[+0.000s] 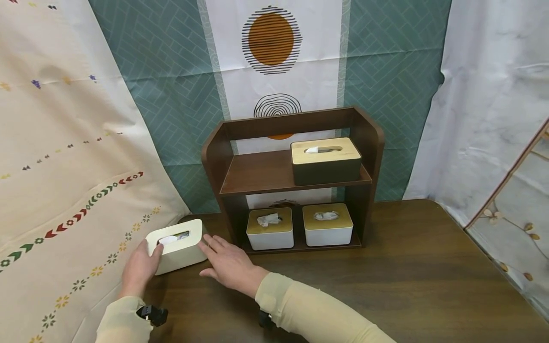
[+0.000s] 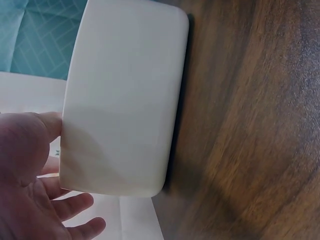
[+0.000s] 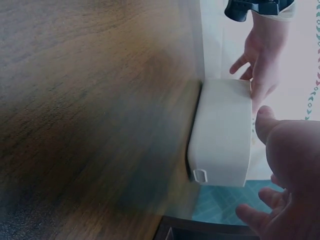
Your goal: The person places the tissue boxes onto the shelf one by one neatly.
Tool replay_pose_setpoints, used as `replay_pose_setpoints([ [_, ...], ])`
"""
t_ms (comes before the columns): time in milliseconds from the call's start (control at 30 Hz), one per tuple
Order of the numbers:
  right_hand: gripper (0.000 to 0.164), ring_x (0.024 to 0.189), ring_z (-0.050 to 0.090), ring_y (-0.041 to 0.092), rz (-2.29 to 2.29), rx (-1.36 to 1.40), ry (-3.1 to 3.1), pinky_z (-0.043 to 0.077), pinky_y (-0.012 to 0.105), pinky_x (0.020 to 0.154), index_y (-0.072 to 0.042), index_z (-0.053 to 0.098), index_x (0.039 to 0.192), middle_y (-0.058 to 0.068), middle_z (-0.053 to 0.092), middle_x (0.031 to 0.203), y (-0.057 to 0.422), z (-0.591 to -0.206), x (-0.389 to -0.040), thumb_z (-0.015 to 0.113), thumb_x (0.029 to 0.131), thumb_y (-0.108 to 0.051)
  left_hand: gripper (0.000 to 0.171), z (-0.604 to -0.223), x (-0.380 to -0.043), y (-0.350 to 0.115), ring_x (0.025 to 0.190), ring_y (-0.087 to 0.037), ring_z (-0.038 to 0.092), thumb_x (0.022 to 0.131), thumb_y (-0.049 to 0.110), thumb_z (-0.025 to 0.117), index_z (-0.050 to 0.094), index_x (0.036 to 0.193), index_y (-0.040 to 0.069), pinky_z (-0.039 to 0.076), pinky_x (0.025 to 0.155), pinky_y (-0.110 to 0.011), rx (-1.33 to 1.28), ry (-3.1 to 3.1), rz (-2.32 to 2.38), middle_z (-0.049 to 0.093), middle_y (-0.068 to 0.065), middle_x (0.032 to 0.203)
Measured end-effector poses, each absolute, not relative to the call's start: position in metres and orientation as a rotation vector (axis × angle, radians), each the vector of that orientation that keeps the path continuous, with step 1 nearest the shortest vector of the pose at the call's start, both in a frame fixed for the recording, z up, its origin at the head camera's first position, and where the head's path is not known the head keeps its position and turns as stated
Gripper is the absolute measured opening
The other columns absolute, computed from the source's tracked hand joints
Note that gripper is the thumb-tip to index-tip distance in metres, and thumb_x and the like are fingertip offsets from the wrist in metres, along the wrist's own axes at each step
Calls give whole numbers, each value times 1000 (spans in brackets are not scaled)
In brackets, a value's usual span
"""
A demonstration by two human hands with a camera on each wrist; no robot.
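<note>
A cream tissue box with an oval slot in its lid sits on the table, left of the shelf. My left hand grips its left end, thumb over the lid near the slot. In the left wrist view, the last fingers of the left hand spread loosely below that end. At the box's opposite end, my right hand reaches in with fingers extended, the tips at its side. The right wrist view shows a small rectangular mark on the tissue box, with the right hand beside it.
A brown two-tier shelf stands at the back. On its upper tier is a black tissue box with a wooden lid. Two white tissue boxes, one left and one right, occupy the lower tier. Patterned cloths surround the wooden table.
</note>
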State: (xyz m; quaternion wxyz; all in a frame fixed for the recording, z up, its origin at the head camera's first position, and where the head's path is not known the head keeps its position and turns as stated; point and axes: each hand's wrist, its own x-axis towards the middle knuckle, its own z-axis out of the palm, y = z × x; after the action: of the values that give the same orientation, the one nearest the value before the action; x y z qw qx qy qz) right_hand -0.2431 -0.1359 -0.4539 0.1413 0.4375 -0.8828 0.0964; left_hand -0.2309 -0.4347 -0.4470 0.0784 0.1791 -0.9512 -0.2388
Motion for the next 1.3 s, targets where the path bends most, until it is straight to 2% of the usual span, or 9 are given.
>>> replay_pose_setpoints([
  [367,74,158,44,20,258,1267,-2525,44,29,120,-14,46,169,7,41,175,-137,-456,-241,60,111,-57,76,-445,-218,-437,145,-68,37,117,36,44,24,159,-25,34,120,-72,406,-2907,-654,31,-50,159],
  [633,73,158,44,20,269,1277,-2537,44,27,119,-15,47,168,6,42,175,-137,-456,-235,61,110,-57,81,-442,-210,-434,151,-68,25,117,35,46,17,159,-28,25,124,-72,407,-2973,-673,20,-51,162],
  [1300,73,157,45,18,117,1320,-2506,39,24,122,-18,49,168,2,46,172,-134,-465,-226,58,110,-61,82,-439,-188,-420,152,-68,25,118,39,46,20,160,-26,25,124,-72,349,-3009,-643,21,-49,163],
])
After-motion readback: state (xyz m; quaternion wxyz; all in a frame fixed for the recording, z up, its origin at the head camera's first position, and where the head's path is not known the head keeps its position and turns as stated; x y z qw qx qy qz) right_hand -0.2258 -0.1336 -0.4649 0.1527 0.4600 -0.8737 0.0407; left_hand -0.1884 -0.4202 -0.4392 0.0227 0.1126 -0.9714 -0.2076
